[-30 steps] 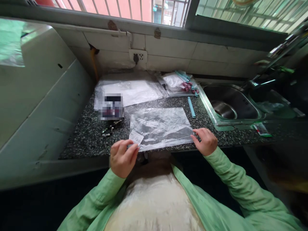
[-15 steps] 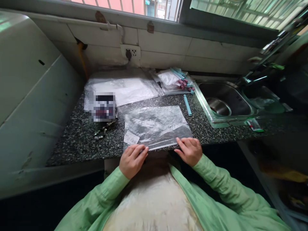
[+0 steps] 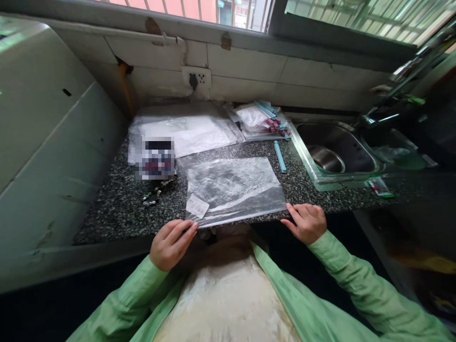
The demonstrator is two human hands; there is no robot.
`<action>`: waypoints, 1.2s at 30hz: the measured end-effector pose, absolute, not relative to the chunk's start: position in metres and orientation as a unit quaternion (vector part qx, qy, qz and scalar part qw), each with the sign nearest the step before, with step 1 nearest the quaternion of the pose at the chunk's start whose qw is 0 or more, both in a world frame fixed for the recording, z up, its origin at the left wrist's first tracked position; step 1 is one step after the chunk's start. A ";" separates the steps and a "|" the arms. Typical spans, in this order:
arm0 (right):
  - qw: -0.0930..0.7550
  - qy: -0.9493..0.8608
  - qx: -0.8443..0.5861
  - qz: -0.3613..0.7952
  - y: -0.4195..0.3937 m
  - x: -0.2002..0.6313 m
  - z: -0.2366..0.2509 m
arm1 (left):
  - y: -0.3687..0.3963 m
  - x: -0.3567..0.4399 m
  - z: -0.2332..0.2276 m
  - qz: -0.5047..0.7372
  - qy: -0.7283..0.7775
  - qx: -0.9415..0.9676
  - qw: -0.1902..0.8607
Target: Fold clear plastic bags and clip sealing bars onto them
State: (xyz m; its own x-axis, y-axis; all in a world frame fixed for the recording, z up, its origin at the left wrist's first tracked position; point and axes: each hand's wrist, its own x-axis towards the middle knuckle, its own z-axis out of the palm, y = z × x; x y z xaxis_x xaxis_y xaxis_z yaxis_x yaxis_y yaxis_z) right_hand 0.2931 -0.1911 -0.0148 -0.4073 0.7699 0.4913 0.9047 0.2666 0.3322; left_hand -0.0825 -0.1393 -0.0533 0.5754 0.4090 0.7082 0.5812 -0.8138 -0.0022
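- Clear plastic zip bag [image 3: 233, 188] is being kept flat at the centre of the frame on the granite countertop [image 3: 117, 209], its long axis lying left to right along the counter's near edge.
- Its lower-left corner is being touched by the left hand [image 3: 171, 243], its lower-right corner by the right hand [image 3: 306, 222]; fingers are extended and pressing, nothing is being clasped.
- Compared with half a second ago, the hands are being held wider apart, out at the corners.

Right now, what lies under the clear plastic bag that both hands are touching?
The clear plastic bag lies flat on the speckled countertop, whose grain shows through it. A white label covers a small patch. The left hand and right hand touch its near corners.
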 end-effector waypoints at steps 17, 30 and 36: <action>0.281 -0.839 -0.416 -0.212 -0.191 0.268 -0.025 | -0.168 -0.054 -0.054 -0.403 -0.354 -0.833 0.138; 0.271 -0.851 -0.402 -0.202 -0.193 0.260 -0.017 | -0.143 -0.007 -0.039 -0.416 -0.267 -0.869 0.004; 0.266 -0.836 -0.418 -0.236 -0.174 0.278 -0.017 | -0.134 -0.036 -0.034 -0.403 -0.239 -0.882 -0.041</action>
